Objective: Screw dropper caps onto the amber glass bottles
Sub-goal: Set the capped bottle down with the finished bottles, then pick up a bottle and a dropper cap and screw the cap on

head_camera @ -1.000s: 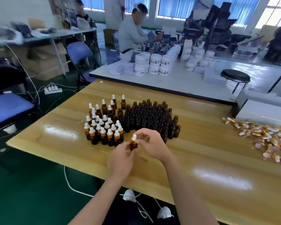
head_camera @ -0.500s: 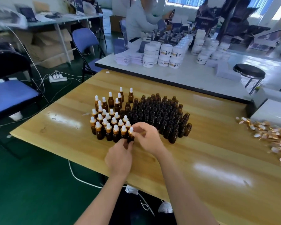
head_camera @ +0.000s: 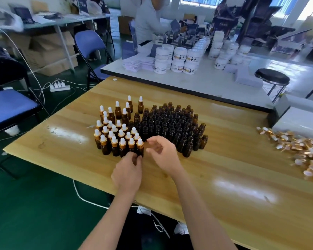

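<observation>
Grip on the left first: the left hand (head_camera: 127, 171) curls its fingertips round the foot of the front capped bottle (head_camera: 140, 148), which stands upright at the right end of the nearest row. The right hand (head_camera: 162, 153) hangs just beside that bottle with its grip apart, fingers loosely bent and holding nothing; it does not appear to touch the cap.

That bottle sits against the other capped bottles (head_camera: 114, 134), a tight group with white bulbs and gold collars on the left of the bench (head_camera: 224, 174). Directly to their right, touching them, is the larger block of open bottles (head_camera: 170, 125), dark necks bare. The loose dropper caps (head_camera: 300, 150) lie in a heap well apart, at the right edge of the bench.

Judging by this, one bottle is finished and is being parked in its row, so the step in hand is the set-down between two cappings. Roughly a quarter of the batch looks done.

The next move calls for the right hand to travel far right to the heap and take one cap by its collar, while the left lifts an open bottle from the near edge of the block. The pipette then has to enter the neck straight before twisting. The bottles stand close, so a careless lift could tip neighbours.
</observation>
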